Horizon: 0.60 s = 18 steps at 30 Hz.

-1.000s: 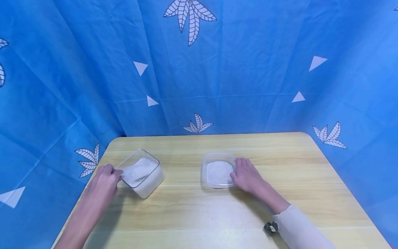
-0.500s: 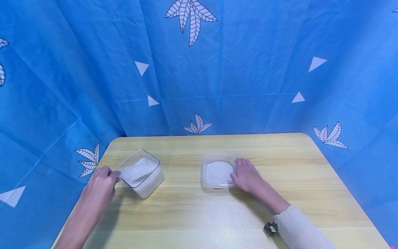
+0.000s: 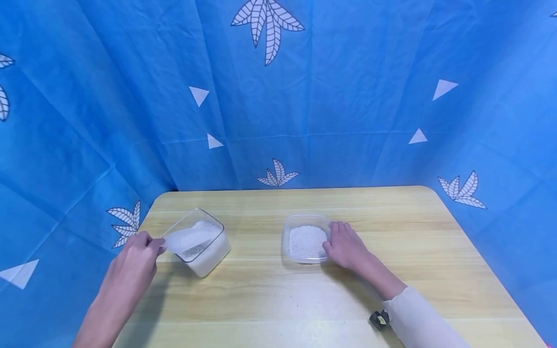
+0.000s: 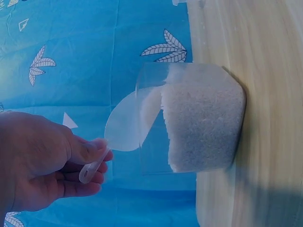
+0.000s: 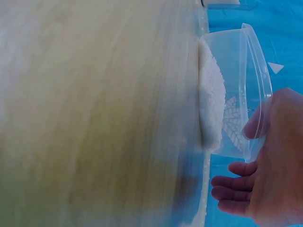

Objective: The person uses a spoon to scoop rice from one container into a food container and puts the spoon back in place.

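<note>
Scoop (image 4: 124, 127) pinched in left hand (image 3: 136, 258), fingers curled; its front end reaches into deep container (image 3: 210, 259) of white grains (image 4: 203, 127) just beyond that hand. Right hand (image 3: 346, 245) grips edge of shallow clear tub (image 3: 304, 261) left of it, more grains (image 3: 306, 240) inside.

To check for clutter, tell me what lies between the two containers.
Just bare tabletop between the tall container and the shallow tub, in the head view.

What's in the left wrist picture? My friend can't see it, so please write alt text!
A left hand pinches a translucent scoop that reaches into a clear container of white grains. The container stands on a wooden table, with leaf-patterned blue cloth behind.
</note>
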Motion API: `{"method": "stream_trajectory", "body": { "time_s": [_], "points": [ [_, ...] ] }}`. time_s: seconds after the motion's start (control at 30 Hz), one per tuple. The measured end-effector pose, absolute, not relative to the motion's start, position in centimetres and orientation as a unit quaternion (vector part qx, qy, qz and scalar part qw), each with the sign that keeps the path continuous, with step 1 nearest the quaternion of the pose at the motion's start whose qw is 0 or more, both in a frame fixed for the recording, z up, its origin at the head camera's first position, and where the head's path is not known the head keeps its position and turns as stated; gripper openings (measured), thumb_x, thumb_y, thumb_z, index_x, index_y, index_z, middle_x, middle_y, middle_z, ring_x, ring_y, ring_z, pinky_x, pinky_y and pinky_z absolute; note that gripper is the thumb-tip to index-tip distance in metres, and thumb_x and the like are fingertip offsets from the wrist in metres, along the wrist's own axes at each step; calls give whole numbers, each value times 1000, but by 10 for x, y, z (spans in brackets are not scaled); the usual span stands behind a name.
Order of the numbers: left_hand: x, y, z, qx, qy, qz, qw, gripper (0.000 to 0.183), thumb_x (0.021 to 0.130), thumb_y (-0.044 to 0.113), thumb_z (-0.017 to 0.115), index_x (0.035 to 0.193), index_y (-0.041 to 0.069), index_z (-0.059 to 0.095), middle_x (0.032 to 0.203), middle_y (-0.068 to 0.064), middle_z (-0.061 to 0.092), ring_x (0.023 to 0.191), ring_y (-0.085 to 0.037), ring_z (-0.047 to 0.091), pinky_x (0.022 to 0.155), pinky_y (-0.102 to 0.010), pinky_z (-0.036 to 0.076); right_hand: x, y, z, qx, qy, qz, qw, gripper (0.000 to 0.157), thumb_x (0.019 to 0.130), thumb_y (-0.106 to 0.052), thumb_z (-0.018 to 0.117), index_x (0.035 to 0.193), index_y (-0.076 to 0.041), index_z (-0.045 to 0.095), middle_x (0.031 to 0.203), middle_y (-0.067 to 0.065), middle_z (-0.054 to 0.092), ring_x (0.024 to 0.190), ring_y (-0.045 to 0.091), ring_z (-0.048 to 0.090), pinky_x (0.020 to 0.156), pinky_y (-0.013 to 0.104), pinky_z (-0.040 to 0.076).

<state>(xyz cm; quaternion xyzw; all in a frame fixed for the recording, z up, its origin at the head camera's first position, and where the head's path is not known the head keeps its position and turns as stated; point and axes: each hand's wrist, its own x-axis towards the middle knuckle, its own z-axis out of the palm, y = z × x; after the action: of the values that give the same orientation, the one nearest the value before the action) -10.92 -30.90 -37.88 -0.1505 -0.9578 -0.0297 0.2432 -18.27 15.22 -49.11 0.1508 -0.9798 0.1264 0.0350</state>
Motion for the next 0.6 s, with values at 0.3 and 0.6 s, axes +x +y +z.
{"method": "stream_trajectory", "body": {
  "time_s": [0.3, 0.6],
  "points": [
    [-102, -313, -374, -155, -955, -32, 251, 17, 73, 7, 70, 89, 2, 68, 72, -11, 48, 61, -24, 44, 43, -41, 45, -183, 151, -492, 142, -981, 129, 28, 57, 85, -28, 43, 126, 11, 33, 118, 23, 41, 107, 33, 37, 92, 44, 33],
    [-101, -317, -373, -164, -951, -35, 260, 16, 73, 5, 68, 88, 1, 66, 71, -11, 48, 58, -25, 45, 43, -44, 45, -184, 150, -494, 143, -981, 131, 32, 56, 85, -27, 44, 124, 11, 34, 116, 23, 42, 105, 33, 37, 91, 44, 33]
  ]
}}
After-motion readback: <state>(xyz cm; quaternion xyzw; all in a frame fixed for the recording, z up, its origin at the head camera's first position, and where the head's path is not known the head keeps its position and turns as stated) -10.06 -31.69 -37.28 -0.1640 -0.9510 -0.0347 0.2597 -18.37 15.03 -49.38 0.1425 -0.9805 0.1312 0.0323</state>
